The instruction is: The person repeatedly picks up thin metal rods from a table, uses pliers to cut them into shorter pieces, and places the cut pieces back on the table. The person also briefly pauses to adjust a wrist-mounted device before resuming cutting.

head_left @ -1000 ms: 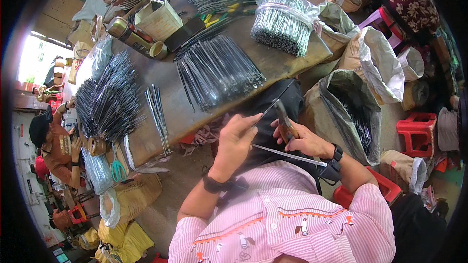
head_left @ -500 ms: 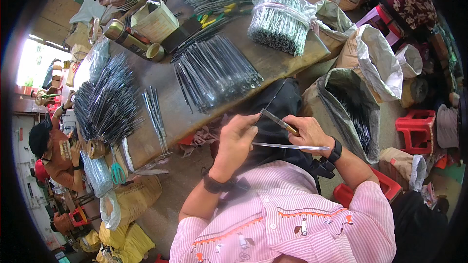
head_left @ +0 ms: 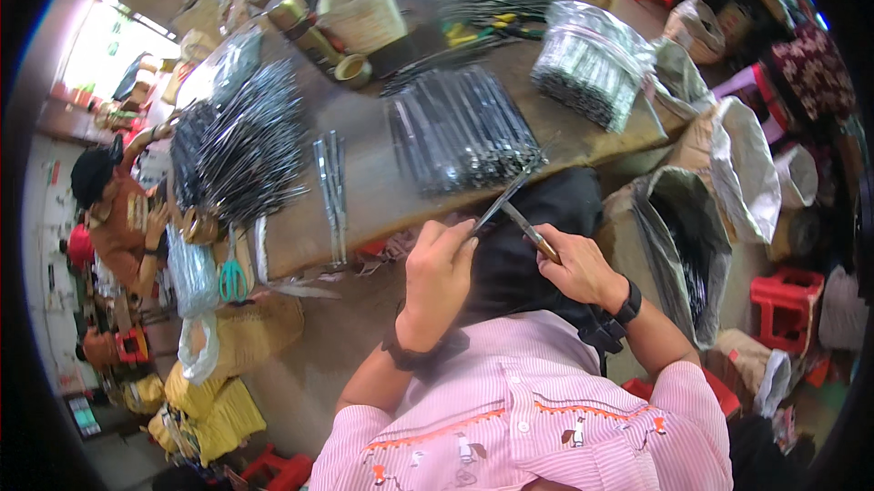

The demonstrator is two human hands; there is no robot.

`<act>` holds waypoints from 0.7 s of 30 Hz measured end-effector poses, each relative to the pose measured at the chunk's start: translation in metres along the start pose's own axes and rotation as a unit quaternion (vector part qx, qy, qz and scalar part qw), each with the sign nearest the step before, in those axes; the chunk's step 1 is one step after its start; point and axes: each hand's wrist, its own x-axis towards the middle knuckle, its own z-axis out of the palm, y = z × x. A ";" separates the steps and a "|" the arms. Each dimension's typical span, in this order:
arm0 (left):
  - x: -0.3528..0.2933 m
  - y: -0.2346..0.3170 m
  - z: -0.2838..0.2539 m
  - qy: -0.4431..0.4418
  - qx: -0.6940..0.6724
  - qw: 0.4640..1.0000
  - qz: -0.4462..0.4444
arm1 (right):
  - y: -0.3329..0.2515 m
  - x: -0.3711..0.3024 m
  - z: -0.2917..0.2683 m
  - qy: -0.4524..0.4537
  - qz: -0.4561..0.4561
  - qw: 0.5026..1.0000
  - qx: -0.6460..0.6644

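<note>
In front of my lap, my left hand [head_left: 439,277] is closed, pinching a long thin metallic strip [head_left: 503,201] that slants up and right toward the table edge. My right hand [head_left: 583,270] grips the wooden handle of a knife-like tool [head_left: 548,249]. Its narrow metal blade reaches left and meets or crosses the strip; whether the two touch is unclear. Beyond both hands, a row of similar dark strips [head_left: 460,127] lies side by side on the table. A few strips [head_left: 331,195] lie apart to the left, near the edge.
The wooden table [head_left: 364,183] also bears a heaped pile of strips [head_left: 250,145], a plastic-wrapped bundle [head_left: 594,65], a box [head_left: 362,13] and a tape roll [head_left: 352,70]. Open sacks [head_left: 678,245] and a red stool [head_left: 787,309] stand right. A co-worker [head_left: 127,204] sits left.
The strip has swung from lying across toward my right wrist to pointing up and right, away from me. The blade has turned with it. The whole view has shifted, moving the table rightward.
</note>
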 end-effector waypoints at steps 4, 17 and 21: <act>0.001 -0.042 -0.028 0.089 0.056 0.994 -0.035 | -0.003 0.005 0.001 -0.027 -0.002 0.996 0.081; 0.025 -0.233 -0.089 0.110 0.264 0.945 -0.159 | 0.014 -0.008 -0.004 0.008 0.010 0.940 0.342; 0.028 -0.200 -0.074 0.143 0.419 0.881 -0.169 | 0.009 -0.012 -0.005 -0.016 0.010 0.916 0.402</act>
